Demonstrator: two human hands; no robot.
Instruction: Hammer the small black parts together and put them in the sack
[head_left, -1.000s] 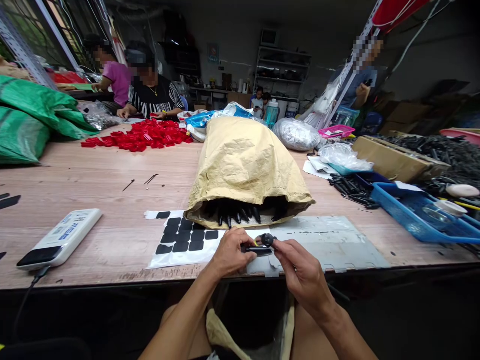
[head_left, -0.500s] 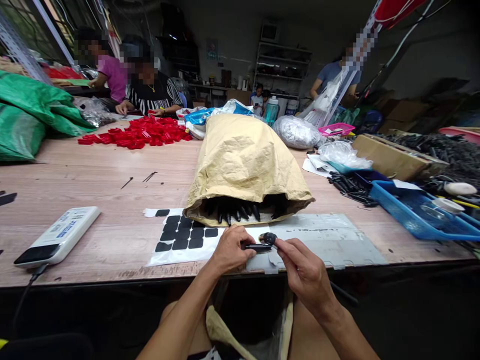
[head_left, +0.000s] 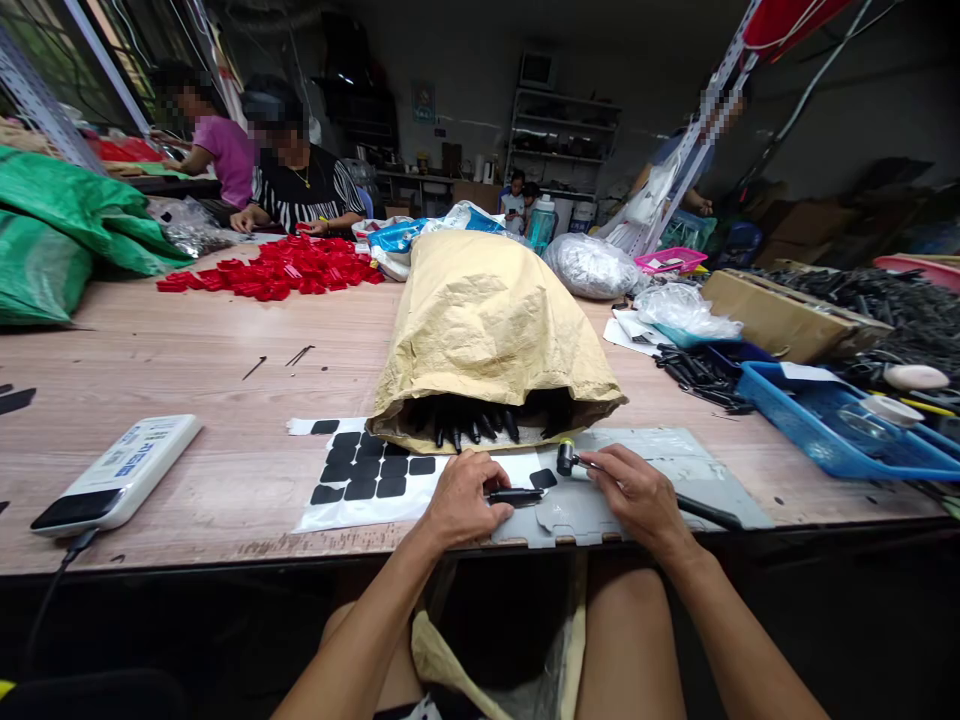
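Near the front edge of the tabletop point(head_left: 225, 515), the left hand point(head_left: 466, 497) has its grip closed between thumb and fingers on a slim black piece point(head_left: 521, 497), which points rightward, low over a worn grey board point(head_left: 720, 490). The right hand's point(head_left: 637, 492) grip is closed around a small hammer point(head_left: 565, 460); its dark head, yellow on the upper face, stands beyond and to the right of the piece, apart from it, while the handle runs back past the palm. Whether the head touches the board I cannot tell. A single black square point(head_left: 543, 479) lies just behind the piece's free end. Left of it, a white sheet point(head_left: 431, 508) carries rows of more black squares. Directly behind the hands, a brown paper sack point(head_left: 495, 310) lies with its mouth toward the person, dark pointed pieces point(head_left: 480, 425) showing inside. A white power bank point(head_left: 120, 475) sits well to the left, a blue tray point(head_left: 784, 430) to the right.
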